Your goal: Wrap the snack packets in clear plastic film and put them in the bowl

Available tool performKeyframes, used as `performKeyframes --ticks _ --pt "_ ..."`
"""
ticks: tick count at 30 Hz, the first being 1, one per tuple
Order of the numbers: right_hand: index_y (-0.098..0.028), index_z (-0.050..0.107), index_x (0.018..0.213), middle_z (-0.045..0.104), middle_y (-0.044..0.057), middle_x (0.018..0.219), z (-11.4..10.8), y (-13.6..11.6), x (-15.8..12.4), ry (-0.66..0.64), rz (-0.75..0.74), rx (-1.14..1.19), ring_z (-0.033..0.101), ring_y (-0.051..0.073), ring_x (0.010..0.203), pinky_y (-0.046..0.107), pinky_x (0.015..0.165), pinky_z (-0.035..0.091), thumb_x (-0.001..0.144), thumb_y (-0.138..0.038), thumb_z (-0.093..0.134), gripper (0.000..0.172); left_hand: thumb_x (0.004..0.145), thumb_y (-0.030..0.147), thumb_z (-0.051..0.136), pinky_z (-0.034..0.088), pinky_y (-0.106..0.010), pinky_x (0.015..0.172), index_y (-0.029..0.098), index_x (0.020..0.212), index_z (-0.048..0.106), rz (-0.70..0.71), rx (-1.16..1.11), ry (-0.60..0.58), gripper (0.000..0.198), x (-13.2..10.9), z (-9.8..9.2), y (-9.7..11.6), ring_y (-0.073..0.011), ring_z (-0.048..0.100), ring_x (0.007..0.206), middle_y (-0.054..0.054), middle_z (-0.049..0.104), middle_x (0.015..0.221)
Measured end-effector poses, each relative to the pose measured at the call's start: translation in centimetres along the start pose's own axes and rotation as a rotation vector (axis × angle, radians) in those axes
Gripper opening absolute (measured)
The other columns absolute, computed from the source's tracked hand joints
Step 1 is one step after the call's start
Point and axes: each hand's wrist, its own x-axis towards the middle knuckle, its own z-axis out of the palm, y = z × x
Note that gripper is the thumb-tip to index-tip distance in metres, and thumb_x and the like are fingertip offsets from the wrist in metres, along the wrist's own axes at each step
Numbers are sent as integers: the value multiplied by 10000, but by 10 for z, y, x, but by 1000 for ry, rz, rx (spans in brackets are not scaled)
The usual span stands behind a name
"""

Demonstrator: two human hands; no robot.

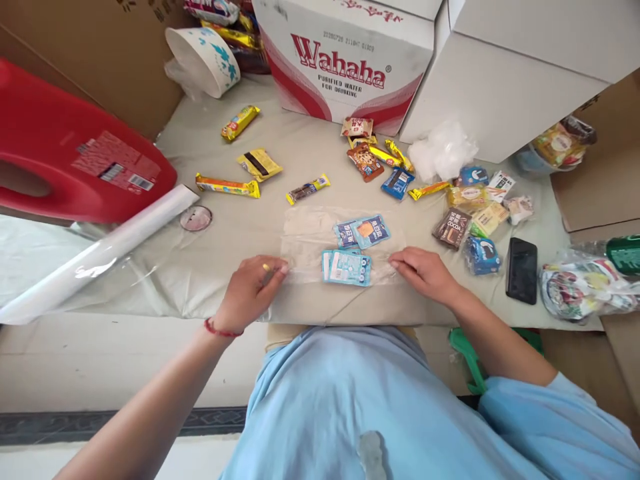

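At mid-frame on the worktop [250, 230], our left hand [250, 287] and right hand [425, 272] look pinched on opposite sides of the clear film [306, 233] bearing blue packets [373, 231]; we seem to be flattening it, and the next move calls for even tension.

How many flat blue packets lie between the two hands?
4 flat blue packets at least: two overlapping farther out, two or more stacked nearer; others may be hidden.
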Motion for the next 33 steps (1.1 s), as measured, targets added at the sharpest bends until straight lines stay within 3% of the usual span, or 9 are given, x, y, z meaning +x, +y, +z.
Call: performKeyframes --ticks 4,7,9,12,15,18,23,28,33 --pt "-186 715 1068 757 83 1003 -4 11 38 -154 220 -171 682 213 892 296 762 468 1026 -270 494 239 924 464 485 486 -524 934 230 909 739 -131 165 -15 346 33 8 5 -337 643 1007 -99 766 918" --pt "-185 729 1083 732 95 1026 -13 11 57 -244 294 -363 659 227 892 301 746 430 997 -265 531 229 880 461 538 478 -528 958 203 1021 740 -175 193 66 357 38 13 2 -353 610 1061 -120 741 973" --pt "-183 733 1114 711 107 1040 -20 8 70 -196 271 -419 644 236 906 312 765 429 1017 -292 510 267 859 435 578 465 -522 1007 191 1102 723 -175 172 187 374 30 10 0 -349 601 1122 -134 723 1085" --pt "-152 724 1184 691 142 1106 -23 2 93 -96 186 -438 613 284 1031 363 892 448 1028 -309 502 313 879 305 566 450 -501 1039 188 1084 713 -170 192 509 278 7 3 9 -322 604 1138 -141 698 1113" --pt "-115 657 1342 662 178 1248 -9 -1 123 -105 100 -423 552 330 1173 428 1040 417 1019 -306 529 397 924 174 506 463 -457 971 214 1020 719 0 227 723 237 -14 5 36 -271 635 1025 -106 721 1015" --pt "-91 550 1472 618 209 1361 13 -3 153 -163 127 -443 510 362 1252 452 1063 409 999 -363 586 547 933 135 514 451 -427 887 258 1132 734 230 246 517 321 -17 24 67 -237 649 977 -65 774 1114" --pt "-125 590 1410 693 157 1246 27 -7 186 -276 251 -407 607 301 1107 369 924 454 908 -372 732 577 995 201 479 403 -454 786 278 1312 709 161 372 124 399 13 61 77 -276 617 1014 -46 742 1336" --pt "-131 748 1092 729 68 1026 14 -10 196 -390 150 -274 625 197 926 281 839 419 910 -216 669 216 1019 220 454 421 -460 823 288 1404 653 92 391 44 439 24 71 63 -287 601 1070 -38 680 1442" --pt "-142 737 1044 667 121 1192 -4 -27 180 -287 -124 -332 586 247 1089 340 947 397 939 -216 611 180 1042 242 427 436 -461 831 298 1434 634 97 413 33 447 18 74 61 -285 607 1066 -48 663 1466"
